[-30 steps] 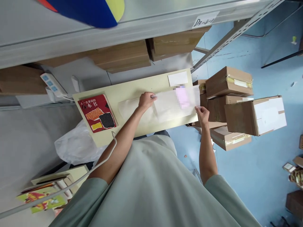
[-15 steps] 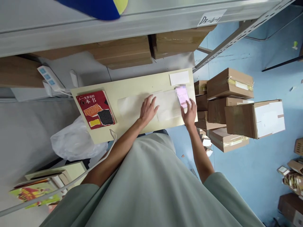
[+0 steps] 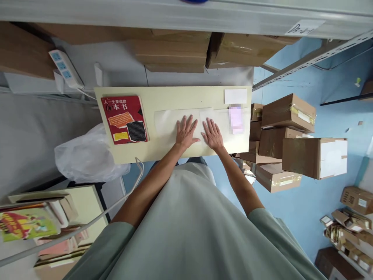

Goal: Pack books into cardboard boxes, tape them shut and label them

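Observation:
Two thin, pale, see-through sheets lie flat on the cream table (image 3: pixel 175 95), their edges meeting near its middle. My left hand (image 3: pixel 185 132) rests palm down on the left sheet (image 3: pixel 164 120), fingers spread. On the right sheet (image 3: pixel 223 118) my right hand (image 3: pixel 212 133) lies flat, fingers stretched out and slightly apart. To the right of that hand is a pinkish-purple slip (image 3: pixel 236 123), partly blurred, with a white card (image 3: pixel 235 96) just behind it. A red book (image 3: pixel 124 119) with Chinese lettering lies at the table's left end.
Cardboard boxes (image 3: pixel 300 155) are stacked right of the table. Behind it, more boxes (image 3: pixel 175 50) sit under a metal shelf (image 3: pixel 116 15). A power strip (image 3: pixel 66 69) is at back left, a white plastic bag (image 3: pixel 87 155) below it. A grey cable (image 3: pixel 110 208) crosses by my left arm.
My right hand has moved left, off the pink slip and onto the sheet, flattening out. The slip now lies straighter. My left hand stays on the left sheet. The camera view has shifted and turned.

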Motion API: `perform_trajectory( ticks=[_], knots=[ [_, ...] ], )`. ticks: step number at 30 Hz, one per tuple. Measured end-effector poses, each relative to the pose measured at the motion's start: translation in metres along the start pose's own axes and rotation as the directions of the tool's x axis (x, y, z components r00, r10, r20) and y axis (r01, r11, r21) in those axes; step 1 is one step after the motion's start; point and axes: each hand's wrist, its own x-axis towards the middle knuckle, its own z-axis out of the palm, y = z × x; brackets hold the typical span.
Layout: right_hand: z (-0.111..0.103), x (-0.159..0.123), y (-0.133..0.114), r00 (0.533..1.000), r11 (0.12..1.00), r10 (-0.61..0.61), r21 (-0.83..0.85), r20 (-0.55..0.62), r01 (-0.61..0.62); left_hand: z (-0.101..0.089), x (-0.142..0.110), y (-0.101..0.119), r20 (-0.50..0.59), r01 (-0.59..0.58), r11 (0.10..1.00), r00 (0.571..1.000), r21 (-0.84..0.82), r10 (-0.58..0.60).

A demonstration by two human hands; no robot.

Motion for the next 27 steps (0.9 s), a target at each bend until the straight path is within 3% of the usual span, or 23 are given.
perform_trajectory(
  ticks=[5, 9, 13, 17, 19, 22, 27],
  knots=[
    [0.002, -0.006, -0.020, 0.999, 0.999, 0.002, -0.044, -0.036, -0.004, -0.016, -0.029, -0.026, -0.098, 0.032, 0.997, 0.994, -0.067, -0.038],
    [0.024, -0.003, -0.056, 0.996, 0.982, -0.088, -0.169, -0.011, 0.085, -0.039, -0.065, -0.076, -0.226, 0.088, 0.981, 0.966, -0.175, -0.127],
    [0.071, 0.015, -0.116, 0.975, 0.929, -0.203, -0.296, 0.088, 0.220, -0.064, -0.105, -0.144, -0.413, 0.227, 0.934, 0.850, -0.274, -0.328],
    [0.132, 0.046, -0.180, 0.954, 0.907, -0.282, -0.296, 0.105, 0.301, -0.086, -0.139, -0.205, -0.485, 0.344, 0.879, 0.737, -0.332, -0.471],
    [0.161, 0.062, -0.204, 0.966, 0.933, -0.253, -0.250, 0.053, 0.258, -0.094, -0.151, -0.229, -0.492, 0.387, 0.857, 0.704, -0.339, -0.512],
    [0.194, 0.084, -0.226, 0.991, 0.985, -0.116, -0.136, -0.073, 0.105, -0.103, -0.161, -0.255, -0.480, 0.426, 0.833, 0.681, -0.353, -0.552],
    [0.219, 0.098, -0.231, 0.966, 0.997, 0.071, 0.050, -0.249, -0.060, -0.102, -0.160, -0.279, -0.423, 0.413, 0.803, 0.694, -0.430, -0.583]
  ],
)
